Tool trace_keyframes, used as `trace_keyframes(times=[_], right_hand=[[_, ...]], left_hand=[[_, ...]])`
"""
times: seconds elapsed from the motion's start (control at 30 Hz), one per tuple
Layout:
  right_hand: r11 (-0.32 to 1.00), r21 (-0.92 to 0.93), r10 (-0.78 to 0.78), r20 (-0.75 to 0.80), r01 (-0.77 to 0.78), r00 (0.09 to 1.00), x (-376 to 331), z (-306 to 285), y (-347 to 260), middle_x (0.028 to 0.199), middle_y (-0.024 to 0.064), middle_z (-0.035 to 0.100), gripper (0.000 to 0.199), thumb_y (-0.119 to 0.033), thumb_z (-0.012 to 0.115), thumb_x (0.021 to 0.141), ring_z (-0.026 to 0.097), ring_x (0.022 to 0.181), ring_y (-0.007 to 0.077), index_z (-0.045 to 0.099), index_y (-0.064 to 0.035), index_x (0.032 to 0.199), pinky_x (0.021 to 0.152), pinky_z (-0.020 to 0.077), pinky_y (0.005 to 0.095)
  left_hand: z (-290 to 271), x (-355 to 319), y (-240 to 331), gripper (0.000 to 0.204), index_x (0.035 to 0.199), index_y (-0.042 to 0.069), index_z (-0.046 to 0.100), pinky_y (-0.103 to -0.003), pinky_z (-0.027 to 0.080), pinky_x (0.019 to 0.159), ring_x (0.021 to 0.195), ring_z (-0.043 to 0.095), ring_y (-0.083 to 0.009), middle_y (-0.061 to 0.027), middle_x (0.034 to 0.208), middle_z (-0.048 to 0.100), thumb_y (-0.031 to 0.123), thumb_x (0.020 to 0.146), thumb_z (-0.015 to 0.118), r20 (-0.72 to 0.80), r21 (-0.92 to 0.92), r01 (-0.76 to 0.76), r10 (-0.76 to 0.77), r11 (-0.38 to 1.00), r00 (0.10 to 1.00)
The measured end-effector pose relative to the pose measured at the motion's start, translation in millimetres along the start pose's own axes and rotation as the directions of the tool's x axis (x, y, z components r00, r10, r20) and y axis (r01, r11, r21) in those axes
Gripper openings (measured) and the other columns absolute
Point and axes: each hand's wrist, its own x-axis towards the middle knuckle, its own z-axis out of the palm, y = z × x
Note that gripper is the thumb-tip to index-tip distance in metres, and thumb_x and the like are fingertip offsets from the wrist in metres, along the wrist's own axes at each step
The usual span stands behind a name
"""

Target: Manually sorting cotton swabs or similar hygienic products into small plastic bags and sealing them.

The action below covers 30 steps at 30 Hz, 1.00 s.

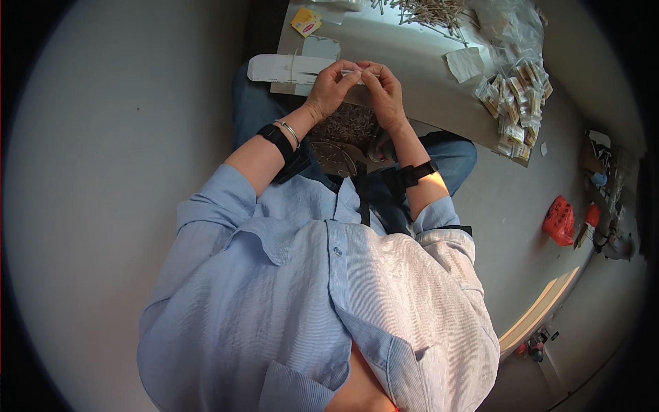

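My left hand (333, 87) and my right hand (384, 93) meet at the table's near edge, thumbs and fingertips pinched close together. Between them shows a thin, pale sliver, too small to name. Beside my left hand, a long white card strip (269, 67) with a rounded end lies across the table corner. Some thin strand crosses that strip, and a dark slit runs along it near my fingers. Behind it lies a pale grey card piece (320, 47) with a notched edge.
A heap of thin sticks (429, 9) covers the table's far side. Small clear packets (518, 103) pile up at the right, near a white paper piece (465, 64). A yellow packet (306, 22) lies far left. Below my hands sits a mass of sticks (347, 125). A red bag (559, 221) stands on the floor.
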Motion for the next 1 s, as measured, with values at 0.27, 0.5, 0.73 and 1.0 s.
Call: trace_keyframes(times=[0.27,0.5,0.73,1.0], right_hand=[[0.997,0.052,-0.062,0.039,0.06,0.997,4,-5,-8,0.111,0.0125,0.061,0.005,-0.004,0.062,0.085,0.054,0.107,0.017,0.061,0.0002,0.088,0.096,0.0417,0.0324],[0.937,0.35,-0.008,0.046,-0.009,0.999,9,-11,2,0.112,0.0149,0.062,0.001,-0.002,0.063,0.084,0.058,0.102,0.0189,0.062,-0.0008,0.084,0.093,0.0433,0.033],[0.995,0.097,-0.033,0.024,0.031,0.999,11,-12,-6,0.106,0.0098,0.065,0.008,-0.008,0.065,0.085,0.058,0.095,0.0129,0.064,-0.0017,0.09,0.087,0.0454,0.0273],[0.888,-0.361,-0.244,0.154,0.284,0.957,6,-20,-13,0.098,0.0086,0.069,0.022,-0.011,0.068,0.082,0.065,0.085,0.0128,0.067,-0.0027,0.103,0.076,0.0516,0.0258]], left_hand=[[-6,6,1,0.017,0.094,0.003,0.065,-0.023,0.044,0.083,0.089,0.056,-0.008,-0.0036,0.102,0.064,0.018,0.089,0.058,0.028,-0.118,-0.04,0.044,0.992,0.999],[-5,11,0,0.017,0.095,0.002,0.066,-0.023,0.043,0.086,0.091,0.055,-0.0079,-0.002,0.098,0.065,0.015,0.089,0.057,0.041,-0.206,0.017,-0.008,0.978,0.999],[-3,7,10,0.02,0.098,0.003,0.067,-0.024,0.046,0.082,0.088,0.057,-0.0076,-0.002,0.096,0.066,0.021,0.089,0.063,-0.027,0.103,-0.116,0.119,0.988,0.993],[-13,3,17,0.024,0.101,0.007,0.069,-0.029,0.051,0.083,0.094,0.064,-0.0183,-0.0083,0.103,0.067,0.02,0.081,0.07,0.014,0.461,-0.359,0.399,0.811,0.917]])
